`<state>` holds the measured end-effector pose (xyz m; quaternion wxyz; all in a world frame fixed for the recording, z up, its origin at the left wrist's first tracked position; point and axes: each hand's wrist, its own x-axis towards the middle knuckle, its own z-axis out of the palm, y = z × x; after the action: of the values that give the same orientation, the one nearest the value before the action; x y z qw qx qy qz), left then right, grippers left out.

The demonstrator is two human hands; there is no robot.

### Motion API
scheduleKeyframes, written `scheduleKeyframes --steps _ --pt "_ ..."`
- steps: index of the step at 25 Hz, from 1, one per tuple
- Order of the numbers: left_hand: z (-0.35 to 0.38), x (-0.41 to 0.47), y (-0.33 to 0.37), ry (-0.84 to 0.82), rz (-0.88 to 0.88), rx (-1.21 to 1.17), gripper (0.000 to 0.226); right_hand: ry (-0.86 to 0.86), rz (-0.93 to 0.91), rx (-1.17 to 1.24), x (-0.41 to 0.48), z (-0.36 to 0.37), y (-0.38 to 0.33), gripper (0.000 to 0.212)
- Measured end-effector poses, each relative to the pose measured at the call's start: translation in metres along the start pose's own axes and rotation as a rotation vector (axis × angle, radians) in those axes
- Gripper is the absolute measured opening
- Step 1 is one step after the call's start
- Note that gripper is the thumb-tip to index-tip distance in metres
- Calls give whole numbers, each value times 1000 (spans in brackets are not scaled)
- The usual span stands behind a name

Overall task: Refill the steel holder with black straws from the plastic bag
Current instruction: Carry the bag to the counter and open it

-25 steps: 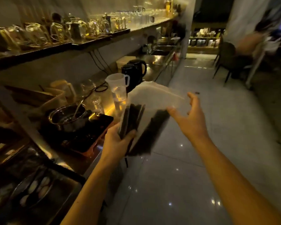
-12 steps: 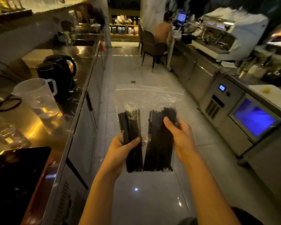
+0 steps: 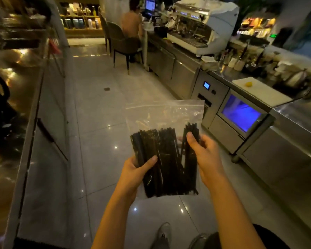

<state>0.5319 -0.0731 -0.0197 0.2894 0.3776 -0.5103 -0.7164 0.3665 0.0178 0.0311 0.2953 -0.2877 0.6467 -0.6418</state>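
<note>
A clear zip plastic bag [image 3: 166,114] hangs upright in front of me over the aisle floor, its sealed top edge uppermost. Black straws [image 3: 166,162] fill its lower half, standing on end. My left hand [image 3: 138,169] grips the bag's lower left side with the thumb across the straws. My right hand [image 3: 204,155] holds the right side, thumb pressed on a separate clump of straws. No steel holder can be made out in this view.
A steel counter [image 3: 27,133] runs along my left. On the right stand steel cabinets with a blue-lit unit [image 3: 241,114], a white cutting board [image 3: 260,90] and an espresso machine [image 3: 201,27]. A person sits on a chair [image 3: 122,44] at the far end.
My view has swung right, away from the left counter with the jugs, toward the aisle and right counter. Both hands have taken hold of the bag and the straws have spread wider.
</note>
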Motion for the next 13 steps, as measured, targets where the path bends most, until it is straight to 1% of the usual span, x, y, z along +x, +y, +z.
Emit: scheduleKeyframes --steps 3,7,10,13 --pt "32 55 12 -27 -11 38 24 49 44 93 54 -25 7 19" --pt "92 136 43 -103 5 110 12 174 29 176 136 -67 -2 19" --pt "131 184 50 -146 18 128 11 254 -6 164 179 -96 -7 17" --pt "163 221 49 -196 5 144 11 330 19 170 208 -122 -3 17"
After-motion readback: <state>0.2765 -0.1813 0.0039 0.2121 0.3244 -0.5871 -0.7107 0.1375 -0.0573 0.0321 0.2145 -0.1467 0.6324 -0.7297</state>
